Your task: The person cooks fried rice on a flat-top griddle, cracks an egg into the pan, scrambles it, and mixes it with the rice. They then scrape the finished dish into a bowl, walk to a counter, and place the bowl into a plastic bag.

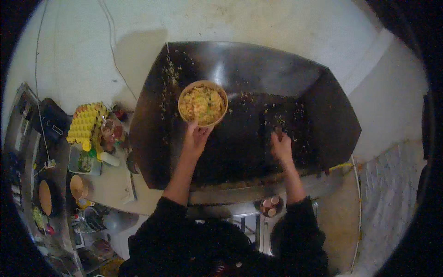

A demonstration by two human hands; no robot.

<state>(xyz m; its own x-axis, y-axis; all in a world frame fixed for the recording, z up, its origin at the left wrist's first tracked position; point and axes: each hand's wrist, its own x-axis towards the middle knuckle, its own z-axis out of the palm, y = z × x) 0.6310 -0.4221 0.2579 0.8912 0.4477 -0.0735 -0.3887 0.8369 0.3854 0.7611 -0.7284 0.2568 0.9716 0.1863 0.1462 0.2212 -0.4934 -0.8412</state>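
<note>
My left hand holds a round brown bowl by its near rim, at the left part of a dark metal cooking station with raised sides. Yellowish food with green bits fills the bowl. Over the right part of the station, my right hand has its fingers bent near small food scraps. Something dark seems to be at its fingertips, but whether it is gripped is unclear in the dim picture.
Left of the station are a yellow egg tray, a clear container with greens and another brown bowl. A small bowl with eggshells is by the near edge. Cables hang on the wall at the left.
</note>
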